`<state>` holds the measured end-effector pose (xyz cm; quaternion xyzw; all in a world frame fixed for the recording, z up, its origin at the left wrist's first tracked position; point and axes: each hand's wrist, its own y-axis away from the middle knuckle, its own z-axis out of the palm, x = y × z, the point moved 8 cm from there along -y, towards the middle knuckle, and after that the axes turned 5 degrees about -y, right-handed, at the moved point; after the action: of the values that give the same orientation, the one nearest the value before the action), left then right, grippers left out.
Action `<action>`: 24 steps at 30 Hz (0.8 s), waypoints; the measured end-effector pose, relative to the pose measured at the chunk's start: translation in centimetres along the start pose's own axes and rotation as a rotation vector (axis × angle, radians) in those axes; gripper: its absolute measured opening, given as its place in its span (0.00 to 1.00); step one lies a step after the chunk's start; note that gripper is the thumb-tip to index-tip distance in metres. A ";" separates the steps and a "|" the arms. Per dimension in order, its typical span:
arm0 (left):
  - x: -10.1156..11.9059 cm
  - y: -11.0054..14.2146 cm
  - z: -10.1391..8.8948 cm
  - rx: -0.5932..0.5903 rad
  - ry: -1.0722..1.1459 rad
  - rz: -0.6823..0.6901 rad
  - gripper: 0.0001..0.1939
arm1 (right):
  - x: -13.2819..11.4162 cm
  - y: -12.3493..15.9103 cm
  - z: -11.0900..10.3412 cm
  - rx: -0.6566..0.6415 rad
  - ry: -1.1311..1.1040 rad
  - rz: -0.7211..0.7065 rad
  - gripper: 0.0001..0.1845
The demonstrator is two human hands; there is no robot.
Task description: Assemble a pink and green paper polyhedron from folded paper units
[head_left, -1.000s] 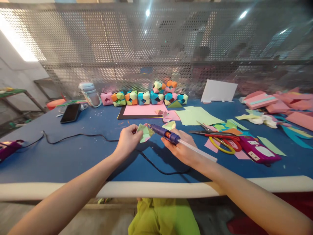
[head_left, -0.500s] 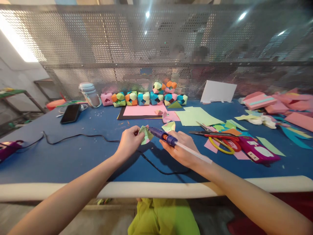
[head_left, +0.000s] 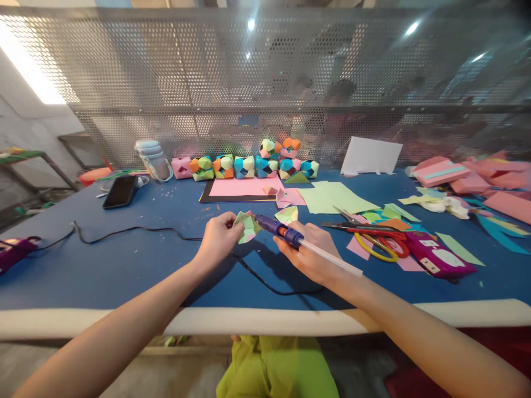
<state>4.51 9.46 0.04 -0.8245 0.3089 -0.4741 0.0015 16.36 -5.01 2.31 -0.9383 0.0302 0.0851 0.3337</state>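
Note:
My left hand [head_left: 216, 241] pinches a small folded paper piece [head_left: 247, 226], pale green with a bit of pink, just above the blue table [head_left: 124, 265]. My right hand [head_left: 309, 251] is wrapped round a purple glue gun [head_left: 279, 229] with a clear glue stick [head_left: 332, 258] sticking out behind. The gun's tip touches the paper piece. Its black cord [head_left: 166, 235] runs left across the table.
A row of coloured folded paper cubes [head_left: 249, 164] stands at the back by the mesh screen. Scissors [head_left: 367, 232], a purple box [head_left: 435, 253], green sheets [head_left: 332, 196], pink paper [head_left: 243, 187] and scraps lie right. A phone [head_left: 120, 191] and bottle [head_left: 152, 159] are at left.
Almost nothing differs; both hands with the paper piece and glue gun shifted very slightly, and the gun's tip stays against the paper.

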 end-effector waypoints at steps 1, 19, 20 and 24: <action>0.0 0.0 0.0 0.000 0.005 -0.001 0.09 | 0.0 0.0 0.0 -0.003 -0.006 -0.002 0.14; 0.1 -0.1 -0.9 0.045 0.074 -0.035 0.07 | 1.7 -0.2 0.1 -0.053 -0.276 0.205 0.13; 0.1 -0.1 -1.0 0.051 0.096 -0.046 0.07 | 2.0 -0.2 0.1 -0.039 -0.363 0.226 0.13; 0.0 0.2 -0.8 0.034 0.242 -0.117 0.06 | 4.1 -0.5 0.7 -0.019 -0.509 0.364 0.18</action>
<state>3.78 9.52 0.47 -0.7776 0.2502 -0.5747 -0.0495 20.35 -4.17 1.32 -0.8691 0.1126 0.3758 0.3012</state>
